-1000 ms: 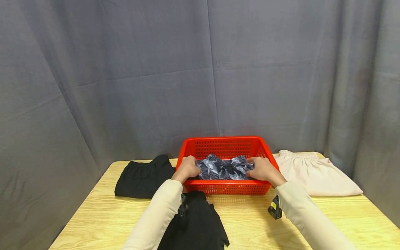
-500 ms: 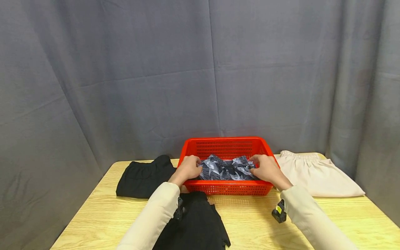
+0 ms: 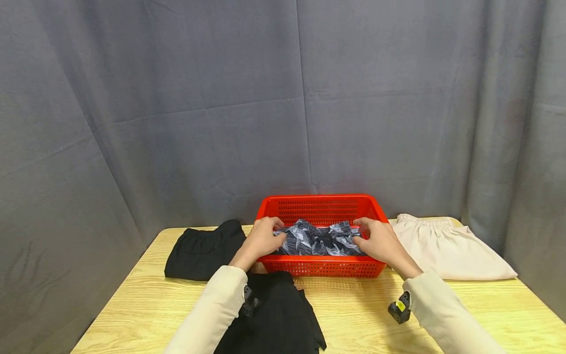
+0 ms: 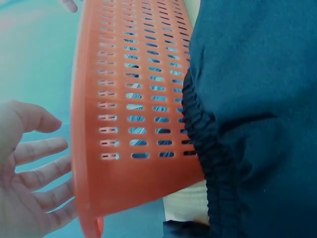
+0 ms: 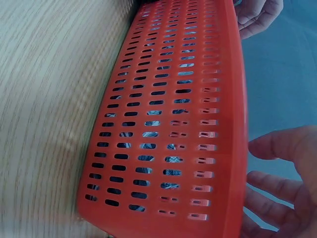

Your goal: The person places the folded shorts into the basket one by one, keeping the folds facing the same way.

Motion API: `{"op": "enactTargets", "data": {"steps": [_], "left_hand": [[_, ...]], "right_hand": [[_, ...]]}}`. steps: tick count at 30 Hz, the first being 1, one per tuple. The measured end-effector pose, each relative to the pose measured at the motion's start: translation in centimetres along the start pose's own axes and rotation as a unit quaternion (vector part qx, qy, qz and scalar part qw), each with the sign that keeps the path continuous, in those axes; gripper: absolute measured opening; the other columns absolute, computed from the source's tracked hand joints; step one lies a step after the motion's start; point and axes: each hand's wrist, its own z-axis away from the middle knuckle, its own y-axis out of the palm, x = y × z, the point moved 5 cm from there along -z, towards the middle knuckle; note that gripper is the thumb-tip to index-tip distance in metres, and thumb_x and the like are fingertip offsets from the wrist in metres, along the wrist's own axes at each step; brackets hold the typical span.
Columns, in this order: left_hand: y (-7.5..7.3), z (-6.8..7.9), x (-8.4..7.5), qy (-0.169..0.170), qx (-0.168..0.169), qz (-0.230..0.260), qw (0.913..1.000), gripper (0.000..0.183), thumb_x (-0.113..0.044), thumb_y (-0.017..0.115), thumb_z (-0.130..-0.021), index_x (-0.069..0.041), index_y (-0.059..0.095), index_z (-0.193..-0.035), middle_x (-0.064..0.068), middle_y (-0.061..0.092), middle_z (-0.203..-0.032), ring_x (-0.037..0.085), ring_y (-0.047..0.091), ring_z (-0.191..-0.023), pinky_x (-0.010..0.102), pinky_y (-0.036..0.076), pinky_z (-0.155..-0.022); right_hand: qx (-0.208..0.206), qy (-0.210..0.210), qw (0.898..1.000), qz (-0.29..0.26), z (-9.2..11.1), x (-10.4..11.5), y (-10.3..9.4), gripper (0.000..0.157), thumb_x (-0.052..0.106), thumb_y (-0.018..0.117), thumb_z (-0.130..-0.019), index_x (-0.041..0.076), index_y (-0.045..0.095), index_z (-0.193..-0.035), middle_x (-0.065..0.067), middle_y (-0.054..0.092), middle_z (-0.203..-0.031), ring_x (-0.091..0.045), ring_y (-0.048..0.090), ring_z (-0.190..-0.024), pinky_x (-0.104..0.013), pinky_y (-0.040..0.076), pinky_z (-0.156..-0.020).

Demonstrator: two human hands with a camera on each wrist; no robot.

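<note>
Inside the red perforated basket (image 3: 327, 268) lies a bunched dark grey garment (image 3: 318, 241) with a pale leaf-like print. At the basket's left end, my left hand (image 3: 263, 237) hovers with fingers loosely spread and nothing held. My right hand (image 3: 378, 240) is over the opposite end, its thumb and fingers apart near the garment. In the left wrist view the left hand (image 4: 29, 168) shows relaxed fingers beyond the basket rim (image 4: 79, 124). The right wrist view has the right hand (image 5: 287, 183) likewise past the rim, fingers parted. Basket walls hide part of the garment there.
Black shorts (image 3: 203, 253) with a gathered waistband lie left of the basket on the wooden table (image 3: 353, 314). Another black garment (image 3: 278, 319) is spread in front, under the left forearm. Beige elastic-waist clothing (image 3: 446, 248) lies at the right. A grey curtain (image 3: 221, 123) hangs behind.
Both hands have loosened from the printed garment and drawn slightly outward and back towards me. The garment stays in the basket, nearly unchanged.
</note>
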Motion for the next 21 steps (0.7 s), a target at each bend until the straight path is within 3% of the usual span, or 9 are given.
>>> {"op": "enactTargets", "data": {"steps": [5, 11, 15, 21], "left_hand": [[-0.5, 0.5, 0.0, 0.000, -0.012, -0.012, 0.9999, 0.028, -0.013, 0.063, -0.082, 0.001, 0.069, -0.106, 0.018, 0.065, -0.101, 0.030, 0.059, -0.092, 0.043, 0.050, -0.079], [-1.1, 1.0, -0.5, 0.006, -0.011, -0.030, 0.9995, 0.029, -0.015, 0.064, -0.083, -0.001, 0.069, -0.108, 0.012, 0.061, -0.097, 0.026, 0.057, -0.086, 0.039, 0.050, -0.074], [-1.5, 1.4, -1.0, 0.016, -0.008, -0.040, 0.9990, 0.031, -0.016, 0.064, -0.084, -0.003, 0.068, -0.111, 0.010, 0.059, -0.098, 0.024, 0.055, -0.084, 0.038, 0.049, -0.072], [-1.8, 1.8, -1.8, 0.042, -0.009, -0.046, 0.9980, 0.032, -0.018, 0.065, -0.085, -0.003, 0.068, -0.113, 0.012, 0.061, -0.107, 0.026, 0.056, -0.089, 0.041, 0.049, -0.077]], "right_hand": [[-0.018, -0.003, 1.000, 0.000, 0.4, 0.3, -0.4, 0.029, 0.013, 0.068, -0.081, 0.001, 0.070, -0.107, -0.012, 0.071, -0.093, -0.031, 0.066, -0.086, -0.047, 0.048, -0.075], [-0.020, -0.020, 0.999, 0.017, 0.8, 1.1, -0.6, 0.027, 0.017, 0.067, -0.084, 0.002, 0.071, -0.105, -0.011, 0.070, -0.099, -0.025, 0.060, -0.076, -0.043, 0.046, -0.070], [-0.024, -0.025, 0.999, 0.016, 1.1, 1.5, -0.8, 0.024, 0.018, 0.068, -0.084, 0.004, 0.071, -0.103, -0.007, 0.070, -0.094, -0.017, 0.051, -0.065, -0.038, 0.042, -0.064], [-0.030, -0.032, 0.999, 0.016, 1.6, 2.1, -1.4, 0.023, 0.019, 0.068, -0.084, 0.007, 0.072, -0.103, -0.003, 0.069, -0.090, -0.016, 0.049, -0.065, -0.035, 0.040, -0.062]]}}
